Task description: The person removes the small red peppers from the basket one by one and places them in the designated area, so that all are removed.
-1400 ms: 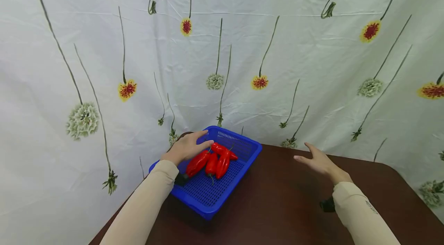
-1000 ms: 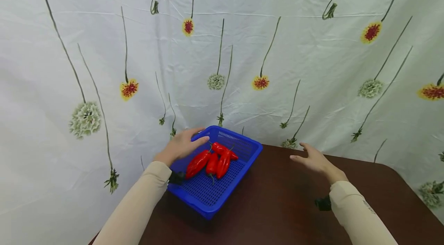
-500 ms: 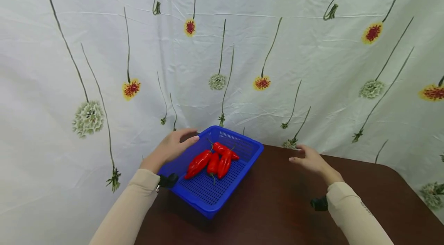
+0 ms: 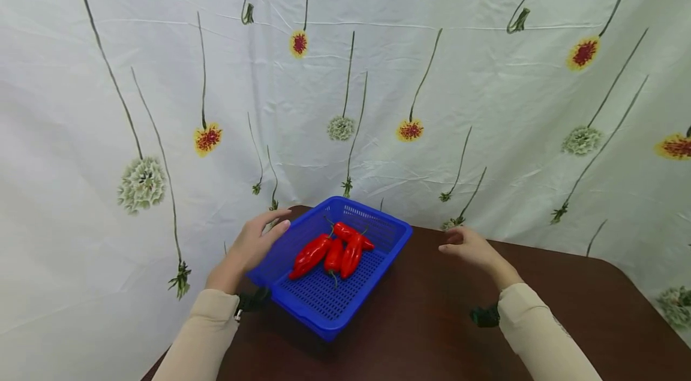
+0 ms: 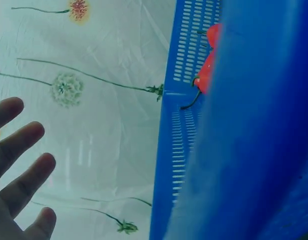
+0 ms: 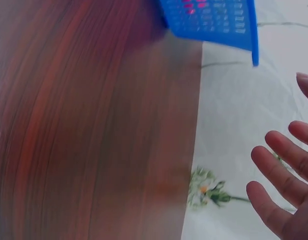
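Note:
A blue plastic basket (image 4: 318, 322) with slotted walls stands on the dark wooden table, and several red peppers (image 4: 311, 256) with thin green stems lie in it. My left hand (image 4: 249, 249) hovers at the basket's left side with fingers spread and holds nothing; in the left wrist view its fingers (image 5: 23, 185) are apart from the basket wall. To the right of the basket, my right hand (image 4: 475, 250) hangs over the table, fingers loosely extended and holding nothing. In the right wrist view its fingers (image 6: 281, 172) are spread, away from the basket's corner.
The dark brown table (image 4: 432, 333) has a rounded far right corner. Behind it hangs a white curtain (image 4: 302, 87) printed with flowers, close to the basket's back. Dark wrist cameras, such as the one on the right wrist (image 4: 484, 316), sit under both cuffs.
My left hand has drawn back from over the basket, to the left and slightly down. The right hand has moved a little left. The basket and peppers keep their places.

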`<action>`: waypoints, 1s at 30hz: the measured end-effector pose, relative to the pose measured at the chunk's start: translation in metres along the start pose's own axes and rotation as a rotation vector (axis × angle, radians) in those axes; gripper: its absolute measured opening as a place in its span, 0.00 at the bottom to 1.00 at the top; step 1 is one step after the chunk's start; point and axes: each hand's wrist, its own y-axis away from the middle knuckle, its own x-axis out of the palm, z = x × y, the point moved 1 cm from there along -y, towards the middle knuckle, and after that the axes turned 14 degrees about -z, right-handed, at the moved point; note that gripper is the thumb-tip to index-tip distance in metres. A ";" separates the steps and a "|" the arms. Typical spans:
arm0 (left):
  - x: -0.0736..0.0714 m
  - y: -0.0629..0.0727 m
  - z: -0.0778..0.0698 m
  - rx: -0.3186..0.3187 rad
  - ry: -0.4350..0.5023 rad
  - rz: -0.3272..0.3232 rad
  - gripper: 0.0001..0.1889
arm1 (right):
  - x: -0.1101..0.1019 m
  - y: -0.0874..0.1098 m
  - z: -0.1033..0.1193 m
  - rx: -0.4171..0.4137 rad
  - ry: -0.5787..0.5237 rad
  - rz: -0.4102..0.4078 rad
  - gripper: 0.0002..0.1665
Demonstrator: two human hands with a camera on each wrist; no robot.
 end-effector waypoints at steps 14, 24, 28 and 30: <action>-0.002 0.025 0.019 0.030 0.090 -0.239 0.21 | 0.011 -0.005 0.027 -0.030 -0.051 0.004 0.31; 0.005 0.037 0.037 0.036 0.075 -0.294 0.21 | 0.020 -0.013 0.037 -0.027 -0.072 -0.010 0.30; 0.008 0.041 0.043 0.014 0.064 -0.292 0.21 | 0.022 -0.016 0.041 -0.019 -0.091 -0.012 0.29; 0.010 0.043 0.045 0.000 0.061 -0.294 0.22 | 0.023 -0.017 0.042 -0.015 -0.105 -0.011 0.29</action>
